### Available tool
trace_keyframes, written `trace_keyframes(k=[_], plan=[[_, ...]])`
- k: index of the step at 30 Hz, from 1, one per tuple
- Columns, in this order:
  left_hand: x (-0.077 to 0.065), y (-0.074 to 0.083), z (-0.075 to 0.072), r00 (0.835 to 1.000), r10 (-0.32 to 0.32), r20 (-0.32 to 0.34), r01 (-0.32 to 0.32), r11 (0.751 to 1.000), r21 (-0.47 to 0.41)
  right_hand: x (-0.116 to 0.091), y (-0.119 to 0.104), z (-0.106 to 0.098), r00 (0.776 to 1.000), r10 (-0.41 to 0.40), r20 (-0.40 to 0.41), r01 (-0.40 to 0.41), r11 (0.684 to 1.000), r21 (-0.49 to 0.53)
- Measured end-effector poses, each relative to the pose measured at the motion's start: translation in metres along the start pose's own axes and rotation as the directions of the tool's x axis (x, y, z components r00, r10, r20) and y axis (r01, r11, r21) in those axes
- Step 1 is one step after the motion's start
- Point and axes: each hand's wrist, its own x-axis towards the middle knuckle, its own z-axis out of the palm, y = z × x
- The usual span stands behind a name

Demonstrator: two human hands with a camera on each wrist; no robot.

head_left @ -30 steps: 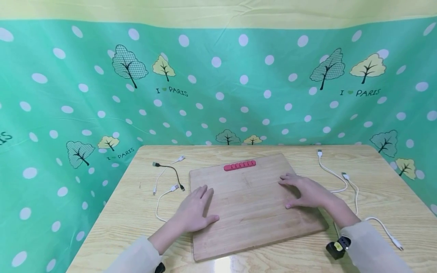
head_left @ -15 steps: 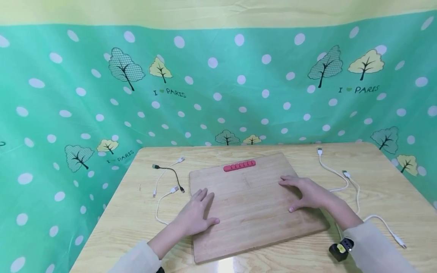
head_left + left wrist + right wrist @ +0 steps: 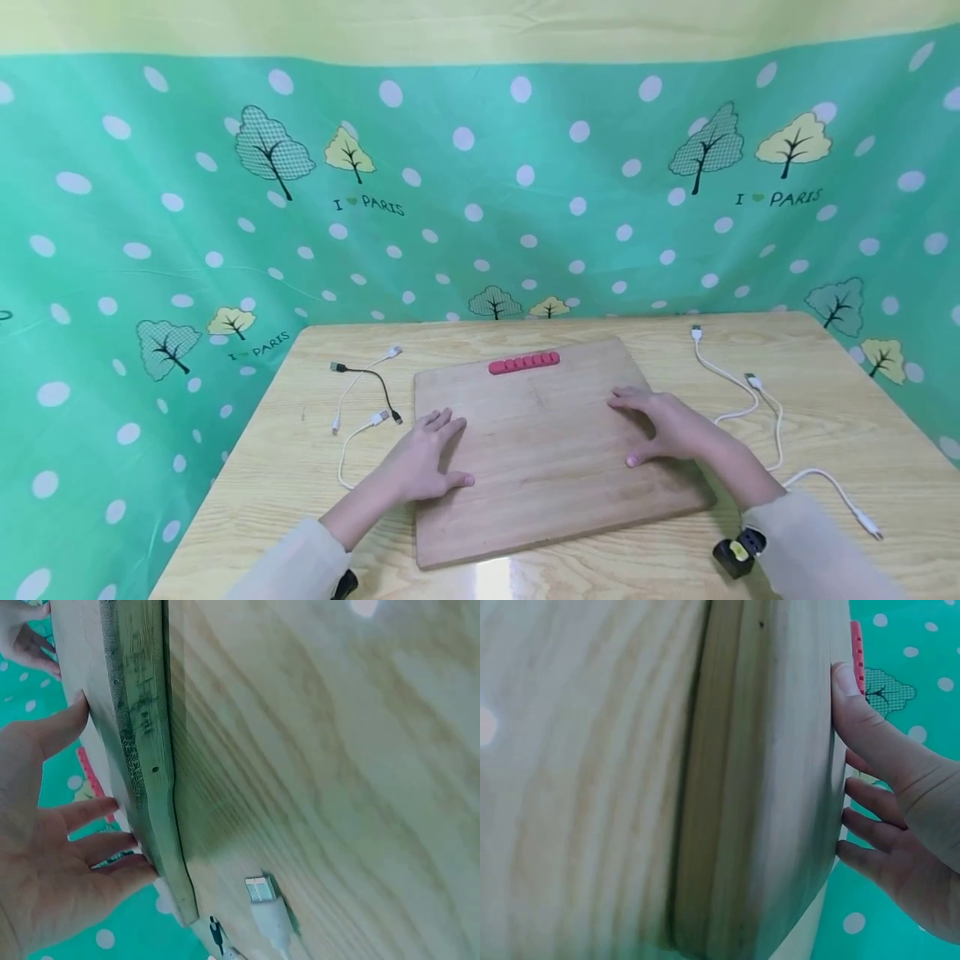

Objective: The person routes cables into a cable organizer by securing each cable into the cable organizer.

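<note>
A wooden board (image 3: pixel 540 450) lies slightly turned on the table. Near its far edge sits a red slotted strip (image 3: pixel 524 363), which looks like a cable holder. My left hand (image 3: pixel 424 460) rests its fingertips on the board's left part, thumb spread toward the middle. On the right part, the fingertips of my right hand (image 3: pixel 663 425) touch the board, with thumb and fingers apart. Both wrist views show the left hand (image 3: pixel 71 847) and the right hand (image 3: pixel 900 795) with fingertips on the board's top face. Neither hand holds anything.
Left of the board lie a black USB cable (image 3: pixel 384 385) and two white cables, one with its plug (image 3: pixel 379 417) near the board. Several white cables (image 3: pixel 780 425) lie on the right side of the table (image 3: pixel 285 467). A green patterned curtain (image 3: pixel 435 167) hangs behind.
The hands stay on the board with almost no movement. The whole view shifts slightly with the head.
</note>
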Motion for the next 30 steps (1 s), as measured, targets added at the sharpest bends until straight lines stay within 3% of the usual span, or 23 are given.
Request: trace_keyframes(k=[7,12,17,30], plan=[[0.01,-0.005,-0.006,0.999,0.038,0.024,-0.038,0.999,0.008,-0.004,-0.005,0.003,0.999,0.054,-0.005,-0.054,0.998,0.009],[0.018,-0.012,-0.011,0.998,0.027,0.058,-0.028,1.0,0.01,-0.004,-0.01,0.005,0.998,0.067,-0.016,-0.067,0.998,0.004],[0.027,-0.021,-0.015,0.997,0.058,0.059,-0.059,0.998,0.008,-0.005,-0.014,0.008,0.996,0.071,-0.05,-0.072,0.997,-0.03],[0.037,-0.03,-0.016,0.992,0.09,0.089,-0.082,0.992,-0.092,-0.008,-0.014,0.013,0.992,0.069,-0.107,-0.076,0.995,-0.064]])
